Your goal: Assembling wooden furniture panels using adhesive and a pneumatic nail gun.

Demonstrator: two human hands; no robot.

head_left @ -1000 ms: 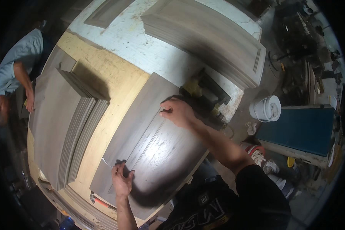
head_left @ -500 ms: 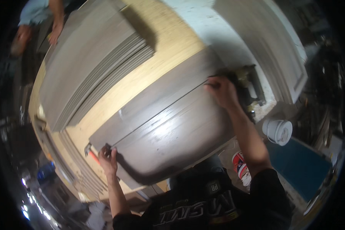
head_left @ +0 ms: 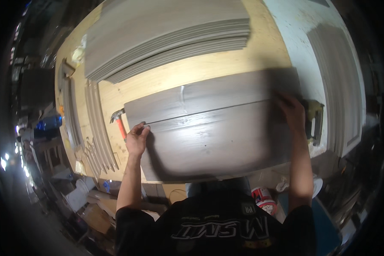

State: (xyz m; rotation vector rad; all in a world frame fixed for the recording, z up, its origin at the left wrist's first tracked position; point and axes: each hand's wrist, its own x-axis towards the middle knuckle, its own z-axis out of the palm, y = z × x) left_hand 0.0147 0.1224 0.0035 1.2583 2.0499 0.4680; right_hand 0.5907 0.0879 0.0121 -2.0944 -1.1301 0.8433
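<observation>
Thin dark strip — one end within pinched left hand, other near right hand — grip unclear

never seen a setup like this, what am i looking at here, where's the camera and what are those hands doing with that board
There is no robot here: these are a person's own bare hands. The camera sits on the person's head and looks down; its wide fisheye lens bends straight edges. A grey-brown board lies on a worktable. The left hand and right hand are over it, with a thin dark line running between them; I can't tell whether that is a cord or a strip. Beyond is a stack of similar boards. A hammer with a red handle lies near the left hand.
</observation>
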